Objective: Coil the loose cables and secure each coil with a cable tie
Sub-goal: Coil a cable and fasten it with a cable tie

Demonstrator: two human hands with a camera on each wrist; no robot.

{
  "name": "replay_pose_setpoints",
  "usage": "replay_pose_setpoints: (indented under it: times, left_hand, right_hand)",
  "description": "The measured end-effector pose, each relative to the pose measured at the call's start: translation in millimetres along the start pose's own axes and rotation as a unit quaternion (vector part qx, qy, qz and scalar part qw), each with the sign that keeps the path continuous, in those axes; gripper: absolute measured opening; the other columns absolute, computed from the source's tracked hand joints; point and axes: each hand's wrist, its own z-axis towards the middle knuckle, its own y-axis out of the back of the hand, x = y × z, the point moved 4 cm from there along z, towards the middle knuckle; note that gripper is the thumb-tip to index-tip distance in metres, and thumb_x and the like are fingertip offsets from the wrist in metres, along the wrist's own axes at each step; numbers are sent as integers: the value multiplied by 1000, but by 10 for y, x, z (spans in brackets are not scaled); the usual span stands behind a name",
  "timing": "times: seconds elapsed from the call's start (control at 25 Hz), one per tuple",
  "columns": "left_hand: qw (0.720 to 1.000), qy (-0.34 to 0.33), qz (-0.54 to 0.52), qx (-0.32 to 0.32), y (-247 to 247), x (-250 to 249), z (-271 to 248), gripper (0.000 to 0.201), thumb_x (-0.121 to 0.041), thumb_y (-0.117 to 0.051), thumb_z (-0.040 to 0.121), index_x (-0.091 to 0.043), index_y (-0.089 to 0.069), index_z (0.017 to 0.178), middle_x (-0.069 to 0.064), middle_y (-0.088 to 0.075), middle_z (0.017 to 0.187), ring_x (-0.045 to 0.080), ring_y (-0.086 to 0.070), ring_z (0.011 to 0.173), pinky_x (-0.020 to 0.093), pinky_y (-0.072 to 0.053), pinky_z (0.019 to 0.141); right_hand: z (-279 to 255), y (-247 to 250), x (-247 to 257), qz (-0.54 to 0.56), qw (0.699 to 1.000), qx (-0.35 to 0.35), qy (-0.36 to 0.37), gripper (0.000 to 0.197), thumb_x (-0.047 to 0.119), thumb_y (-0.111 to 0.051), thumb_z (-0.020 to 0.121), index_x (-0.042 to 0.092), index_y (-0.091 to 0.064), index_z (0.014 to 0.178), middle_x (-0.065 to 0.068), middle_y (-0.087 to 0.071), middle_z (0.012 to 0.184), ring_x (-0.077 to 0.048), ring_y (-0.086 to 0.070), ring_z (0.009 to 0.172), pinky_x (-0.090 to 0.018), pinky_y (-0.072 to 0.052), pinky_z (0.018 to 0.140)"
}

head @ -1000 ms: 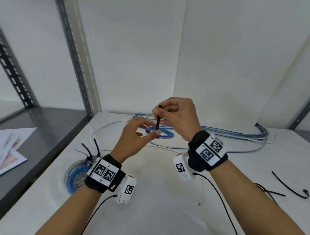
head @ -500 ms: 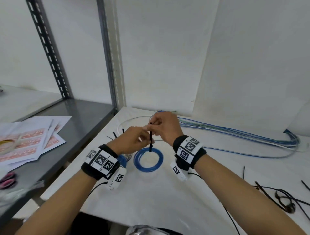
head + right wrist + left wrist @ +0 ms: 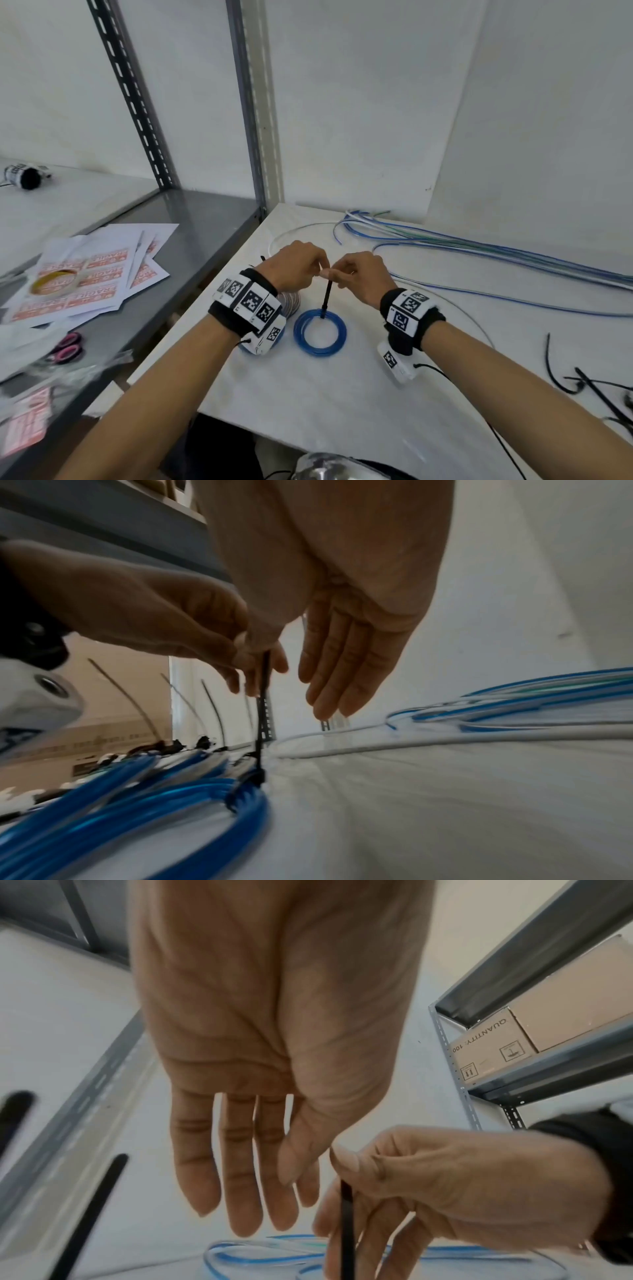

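A small blue cable coil (image 3: pixel 320 332) lies flat on the white table (image 3: pixel 308 404). A black cable tie (image 3: pixel 326 296) is looped round its far edge, its tail standing straight up. My right hand (image 3: pixel 359 274) pinches the tail between thumb and forefinger, the other fingers straight. My left hand (image 3: pixel 301 263) meets it from the left and pinches the tail's top end. In the right wrist view the tie (image 3: pixel 262 710) rises from the coil (image 3: pixel 171 804) into both hands. The left wrist view shows the right hand (image 3: pixel 445 1177) gripping the tie (image 3: pixel 346 1226).
Tied coils (image 3: pixel 291 303) lie partly hidden under my left wrist. Long loose blue and white cables (image 3: pixel 479 253) run along the back wall. Spare black ties (image 3: pixel 582 380) lie at the right. A grey shelf (image 3: pixel 191 240) on the left holds papers, a tape roll (image 3: pixel 54 284) and pink scissors (image 3: pixel 66 346).
Both hands have come down and leftward with the tie; the blue coil now lies on the table beside the tied coils. The view has swung left.
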Motion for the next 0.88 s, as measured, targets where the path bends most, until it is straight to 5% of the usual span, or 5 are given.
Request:
replay_pose_setpoints:
  times: [0.16,0.28,0.44,0.76,0.88]
  left_hand:
    - [999,-9,-37,-1,9,-230,266,36,-2,-48,93,-19,-70,115,-1,-73,104,17,-63,100,35,-51,91]
    - [999,-7,-52,0,-52,-373,501,36,-3,-48,92,-20,-70,114,0,-72,106,19,-62,101,35,-50,92]
    - [998,-24,-43,32,-248,-647,920,28,-9,-51,96,-18,-68,117,5,-66,117,22,-58,111,34,-47,95]
    - [995,-76,-1,65,-638,-1159,1364,55,-23,-64,98,-16,-44,148,10,-46,146,30,-46,134,38,-38,107]
    - [993,-116,0,-1,-608,-1377,1436,38,-27,-64,98,-15,-62,134,11,-62,132,31,-56,124,41,-46,100]
  right_hand:
    - [106,419,-479,-48,995,-48,-73,46,53,-55,98,12,-74,85,0,-75,81,-16,-74,72,-32,-57,78]
    - [202,812,-960,-175,973,-68,-133,20,36,-67,93,17,-72,98,-6,-73,102,-27,-69,96,-34,-53,85]
    - [185,1070,-1372,-269,941,-8,-202,30,34,-78,85,17,-69,108,-10,-65,113,-31,-63,105,-36,-52,89]
    - [63,1360,-1223,-187,972,-4,-141,12,19,-82,82,21,-72,75,4,-68,77,-17,-64,78,-28,-49,71]
    - [-54,1651,-986,-157,982,-76,-71,7,20,-78,86,20,-72,82,4,-66,78,-12,-59,75,-24,-41,70]
